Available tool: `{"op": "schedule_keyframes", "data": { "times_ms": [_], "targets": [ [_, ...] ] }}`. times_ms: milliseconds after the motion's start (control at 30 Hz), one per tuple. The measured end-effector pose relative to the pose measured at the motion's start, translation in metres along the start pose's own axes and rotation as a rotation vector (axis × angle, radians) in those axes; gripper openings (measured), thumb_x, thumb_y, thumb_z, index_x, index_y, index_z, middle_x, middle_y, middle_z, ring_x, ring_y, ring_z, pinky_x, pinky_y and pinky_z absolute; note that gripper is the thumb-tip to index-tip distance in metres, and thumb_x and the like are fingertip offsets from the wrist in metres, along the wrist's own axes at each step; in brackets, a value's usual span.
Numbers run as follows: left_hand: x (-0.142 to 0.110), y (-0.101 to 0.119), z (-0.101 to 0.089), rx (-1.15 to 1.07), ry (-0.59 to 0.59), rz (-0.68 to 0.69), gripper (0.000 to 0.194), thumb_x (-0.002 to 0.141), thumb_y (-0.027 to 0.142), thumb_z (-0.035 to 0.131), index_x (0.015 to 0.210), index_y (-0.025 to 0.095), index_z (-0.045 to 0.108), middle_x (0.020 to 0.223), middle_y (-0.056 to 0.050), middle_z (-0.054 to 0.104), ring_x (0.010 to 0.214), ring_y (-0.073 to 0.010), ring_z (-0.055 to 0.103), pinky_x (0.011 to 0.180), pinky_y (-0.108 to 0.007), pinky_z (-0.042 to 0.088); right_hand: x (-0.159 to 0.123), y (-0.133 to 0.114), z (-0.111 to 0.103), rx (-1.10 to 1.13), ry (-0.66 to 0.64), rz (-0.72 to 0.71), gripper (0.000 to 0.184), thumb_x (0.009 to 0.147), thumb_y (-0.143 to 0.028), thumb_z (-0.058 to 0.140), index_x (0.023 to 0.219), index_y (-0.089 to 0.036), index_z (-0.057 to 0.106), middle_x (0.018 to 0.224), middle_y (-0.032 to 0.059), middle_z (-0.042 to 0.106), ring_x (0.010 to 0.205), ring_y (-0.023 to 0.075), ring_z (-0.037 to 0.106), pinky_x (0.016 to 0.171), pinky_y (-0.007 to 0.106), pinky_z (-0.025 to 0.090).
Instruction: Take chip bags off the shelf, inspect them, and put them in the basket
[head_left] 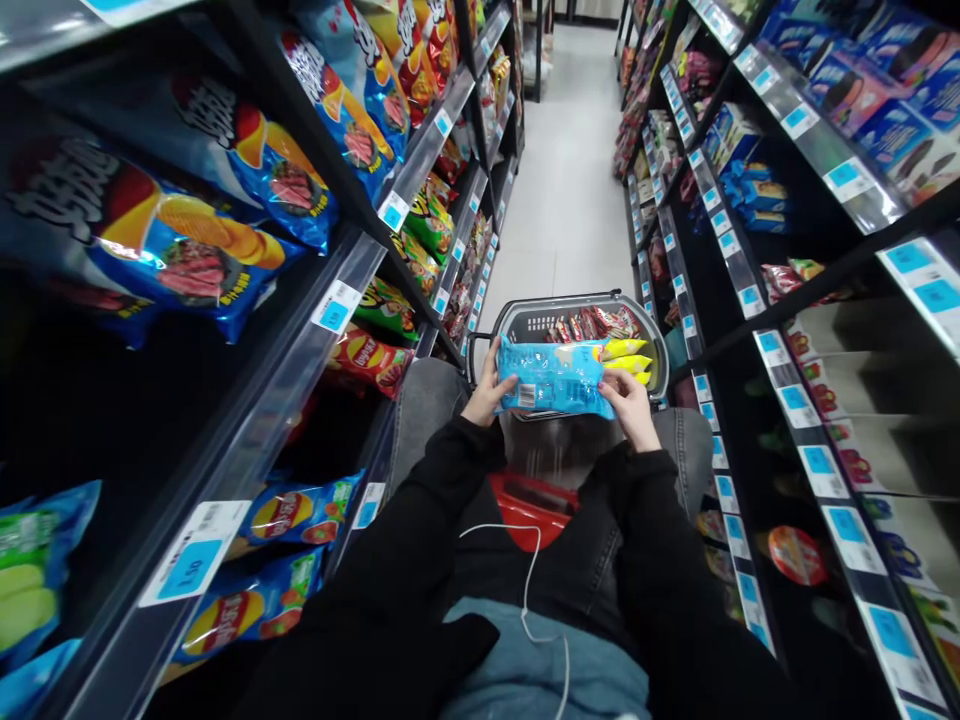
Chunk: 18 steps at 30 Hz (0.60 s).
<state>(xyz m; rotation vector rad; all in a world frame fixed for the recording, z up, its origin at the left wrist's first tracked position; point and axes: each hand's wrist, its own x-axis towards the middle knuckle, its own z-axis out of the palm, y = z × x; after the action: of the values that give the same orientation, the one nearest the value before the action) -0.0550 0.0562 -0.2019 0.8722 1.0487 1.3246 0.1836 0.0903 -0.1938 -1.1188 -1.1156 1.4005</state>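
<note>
Between my two hands is a light-blue snack bag (555,375), held level with its barcode side up. My left hand (486,388) grips the bag's left end, thumb on top. At the right end, my right hand (628,402) pinches the edge between thumb and fingers. Just beyond and below the bag stands a grey shopping basket (517,318), partly hidden by it. Inside the basket lie several yellow packets (627,348) on the right and red-and-white packets (592,322) toward the back.
Shelves of chip bags (195,250) rise close on the left. On the right, shelves hold blue boxes (900,90) and other packets. Price tags (337,306) line the shelf edges. The pale aisle floor (566,170) runs ahead. A red stool-like object (532,505) sits beneath me.
</note>
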Motion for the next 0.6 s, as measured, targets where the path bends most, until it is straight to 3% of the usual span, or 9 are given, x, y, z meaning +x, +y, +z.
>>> {"op": "schedule_keyframes", "data": {
  "times_ms": [133, 333, 500, 600],
  "targets": [
    [0.005, 0.001, -0.003, 0.078, 0.044, 0.141, 0.103, 0.061, 0.038, 0.076, 0.143, 0.029, 0.015, 0.127, -0.007, 0.054, 0.105, -0.0205, 0.059, 0.091, -0.03, 0.047, -0.004, 0.0, 0.004, 0.097, -0.001, -0.029, 0.026, 0.057, -0.03, 0.075, 0.077, -0.02, 0.061, 0.069, -0.0042, 0.06, 0.067, 0.0127, 0.054, 0.073, 0.028, 0.044],
    [0.008, 0.0, -0.009, 0.047, 0.11, 0.13, 0.103, 0.057, 0.036, 0.078, 0.142, 0.026, 0.02, 0.12, -0.009, 0.059, 0.096, -0.0198, 0.063, 0.084, -0.031, 0.05, -0.002, -0.002, 0.016, 0.242, -0.003, -0.006, 0.028, 0.055, -0.027, 0.074, 0.076, -0.02, 0.057, 0.068, -0.0059, 0.055, 0.065, 0.0105, 0.049, 0.067, 0.024, 0.04],
    [0.01, -0.002, -0.013, 0.087, 0.199, 0.211, 0.088, 0.056, 0.031, 0.078, 0.133, 0.023, 0.037, 0.111, -0.008, 0.062, 0.098, -0.0198, 0.061, 0.086, -0.032, 0.048, 0.001, 0.002, 0.021, 0.247, -0.022, 0.007, 0.027, 0.056, -0.029, 0.072, 0.074, -0.021, 0.054, 0.068, -0.006, 0.053, 0.066, 0.0106, 0.047, 0.067, 0.024, 0.039],
    [0.012, -0.002, -0.016, 0.123, 0.248, 0.223, 0.085, 0.052, 0.029, 0.08, 0.127, 0.018, 0.043, 0.098, -0.006, 0.065, 0.088, -0.0187, 0.062, 0.084, -0.032, 0.048, 0.004, 0.006, 0.02, 0.249, -0.04, 0.02, 0.026, 0.057, -0.031, 0.071, 0.074, -0.021, 0.054, 0.067, -0.0063, 0.052, 0.065, 0.0103, 0.047, 0.066, 0.023, 0.039]
  ]
}}
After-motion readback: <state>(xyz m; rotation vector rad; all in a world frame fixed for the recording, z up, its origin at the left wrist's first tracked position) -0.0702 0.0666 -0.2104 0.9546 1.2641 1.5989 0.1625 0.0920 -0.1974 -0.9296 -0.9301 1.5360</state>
